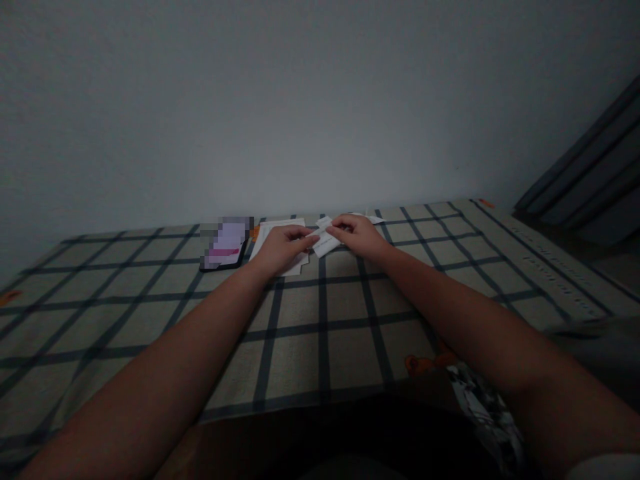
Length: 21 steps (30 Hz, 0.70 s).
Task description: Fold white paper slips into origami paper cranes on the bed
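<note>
Between my two hands is a small piece of folded white paper [326, 247] with faint marks on it. My left hand [286, 247] pinches its left edge between thumb and fingers. From the other side, my right hand [356, 233] grips the upper right part of the same paper, fingers curled. White paper sheets [293, 269] lie flat on the cloth, partly hidden under my left hand. Another bit of white paper [375, 219] shows just behind my right hand.
A phone [227, 243] with a lit, partly blurred screen lies left of the papers. The checked tablecloth [345, 333] covers the surface up to a pale wall [320, 107]. Dark folded fabric [595, 153] hangs at the right.
</note>
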### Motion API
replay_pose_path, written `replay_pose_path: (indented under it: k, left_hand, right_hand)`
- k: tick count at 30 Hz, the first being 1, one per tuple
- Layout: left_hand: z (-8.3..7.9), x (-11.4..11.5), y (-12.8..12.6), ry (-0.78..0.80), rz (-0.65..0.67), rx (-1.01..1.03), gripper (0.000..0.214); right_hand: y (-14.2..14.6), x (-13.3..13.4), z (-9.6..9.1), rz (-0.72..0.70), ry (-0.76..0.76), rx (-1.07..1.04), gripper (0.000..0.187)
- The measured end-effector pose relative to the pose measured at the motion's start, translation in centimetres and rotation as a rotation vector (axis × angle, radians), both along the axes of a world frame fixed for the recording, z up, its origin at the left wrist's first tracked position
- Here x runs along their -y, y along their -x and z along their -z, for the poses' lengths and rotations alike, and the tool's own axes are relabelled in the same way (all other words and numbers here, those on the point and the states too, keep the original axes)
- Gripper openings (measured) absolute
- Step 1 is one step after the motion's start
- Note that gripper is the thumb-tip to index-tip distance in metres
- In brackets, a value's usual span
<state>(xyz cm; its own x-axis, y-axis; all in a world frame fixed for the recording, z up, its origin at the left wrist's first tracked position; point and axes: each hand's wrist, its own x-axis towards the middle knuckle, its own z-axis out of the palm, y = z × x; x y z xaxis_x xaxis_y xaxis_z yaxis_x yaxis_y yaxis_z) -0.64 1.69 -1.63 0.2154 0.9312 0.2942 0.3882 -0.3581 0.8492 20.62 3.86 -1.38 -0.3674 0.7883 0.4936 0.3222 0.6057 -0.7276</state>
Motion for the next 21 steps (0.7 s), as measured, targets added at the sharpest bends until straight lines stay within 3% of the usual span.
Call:
replay_pose_path:
  k: [7, 13, 16, 21]
  left_hand:
    - [-0.7, 1.2, -0.6, 0.025, 0.075, -0.200, 0.030]
    - [-0.9, 0.5, -0.6, 0.031, -0.034, 0.097, 0.032]
    - [-0.7, 0.1, -0.5, 0.073, -0.079, 0.273, 0.035]
    - [-0.3, 0.0, -0.5, 0.091, -0.077, 0.306, 0.035]
  right_hand:
    - [0.4, 0.1, 0.2, -0.057, -0.023, -0.020, 0.023]
    - [0.3, -0.3, 0.1, -0.040, 0.160, -0.239, 0.038]
    - [0.1, -0.1, 0.0, -0.122, 0.204, -0.136, 0.035]
    - [0.0, 0.4, -0.3, -0.143, 0.167, -0.028, 0.036]
